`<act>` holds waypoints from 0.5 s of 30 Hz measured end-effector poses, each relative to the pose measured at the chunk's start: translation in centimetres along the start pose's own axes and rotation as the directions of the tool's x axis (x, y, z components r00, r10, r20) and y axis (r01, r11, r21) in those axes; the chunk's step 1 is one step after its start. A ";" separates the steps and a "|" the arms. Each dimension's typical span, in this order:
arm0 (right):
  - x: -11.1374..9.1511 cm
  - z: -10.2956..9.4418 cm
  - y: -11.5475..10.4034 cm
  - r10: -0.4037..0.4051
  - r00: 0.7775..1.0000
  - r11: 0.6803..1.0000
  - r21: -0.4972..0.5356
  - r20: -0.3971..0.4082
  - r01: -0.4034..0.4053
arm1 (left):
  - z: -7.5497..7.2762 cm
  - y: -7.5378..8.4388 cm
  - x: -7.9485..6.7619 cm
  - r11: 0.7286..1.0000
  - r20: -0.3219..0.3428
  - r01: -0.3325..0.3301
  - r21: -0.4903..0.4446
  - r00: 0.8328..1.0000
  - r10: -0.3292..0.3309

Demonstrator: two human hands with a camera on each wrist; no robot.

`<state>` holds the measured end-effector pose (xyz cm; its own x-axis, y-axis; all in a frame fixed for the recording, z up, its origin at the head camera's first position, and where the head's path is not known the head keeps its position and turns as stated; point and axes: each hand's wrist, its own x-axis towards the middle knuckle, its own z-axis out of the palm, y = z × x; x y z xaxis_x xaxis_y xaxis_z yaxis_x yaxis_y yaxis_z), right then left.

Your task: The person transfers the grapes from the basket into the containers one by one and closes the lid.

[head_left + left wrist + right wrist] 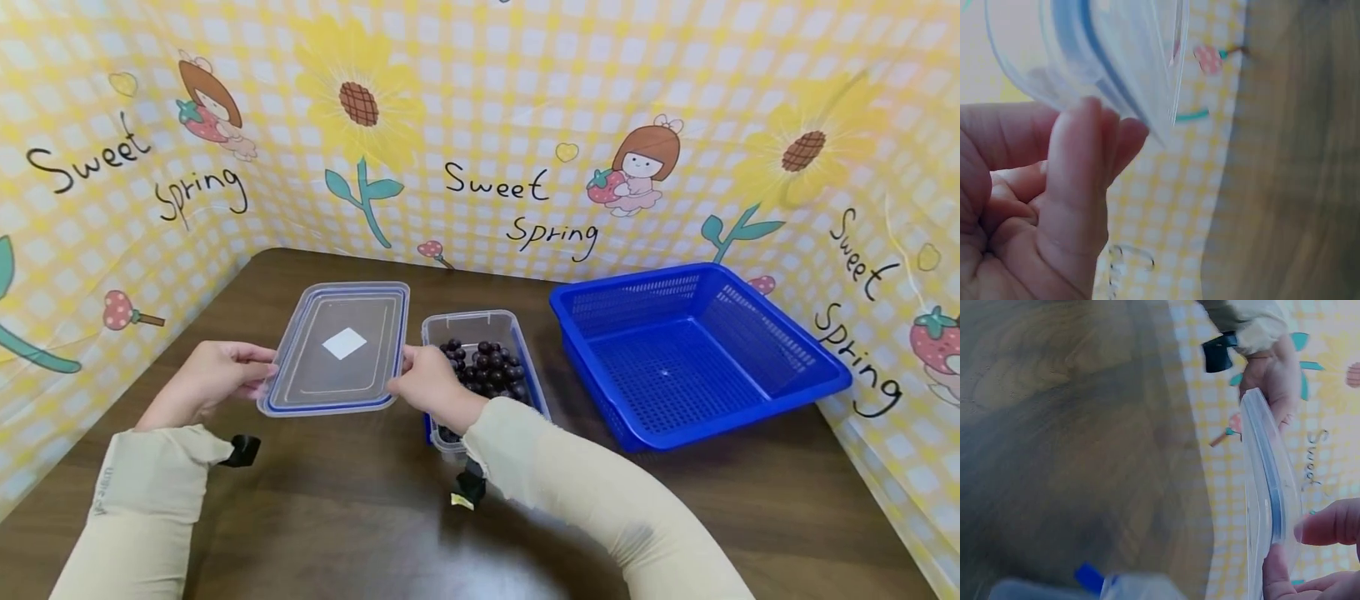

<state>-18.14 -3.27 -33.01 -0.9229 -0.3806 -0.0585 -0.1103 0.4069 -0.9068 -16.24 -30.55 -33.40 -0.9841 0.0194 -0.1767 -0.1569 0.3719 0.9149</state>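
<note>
A clear plastic lid with a blue seal and a white diamond label is held up above the table, tilted toward me. My left hand pinches its left edge between thumb and fingers, which the left wrist view shows close up. On the opposite edge, my right hand pinches the lid, thumb on one face and fingers on the other in the right wrist view. Just behind the right hand stands a clear box with dark round fruits inside. The right hand and sleeve hide part of that box.
To the right of the box sits a blue perforated basket, with nothing seen inside. The brown wooden table is bordered by a yellow checked cloth at the back and sides.
</note>
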 end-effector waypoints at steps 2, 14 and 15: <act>-0.2 -1.0 0.3 -0.003 1.000 1.000 0.025 -0.009 0.004 | 1.0 0.7 0.0 0.999 -0.019 -0.031 -0.039 0.999 0.030; -2.8 -6.8 4.1 0.010 0.992 0.999 0.053 -0.122 -0.004 | 8.9 3.6 0.5 0.983 -0.098 -0.145 -0.110 0.986 0.134; -3.0 -7.1 4.4 0.019 0.991 0.999 0.048 -0.132 -0.013 | 9.4 3.8 0.5 0.983 -0.101 -0.141 -0.115 0.986 0.130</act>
<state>-18.44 5.53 -33.82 -0.9654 -0.2599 -0.0206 -0.0804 0.3720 -0.9247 -16.57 -20.41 -33.46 -0.9995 -0.0267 -0.0190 -0.0252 0.2562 0.9663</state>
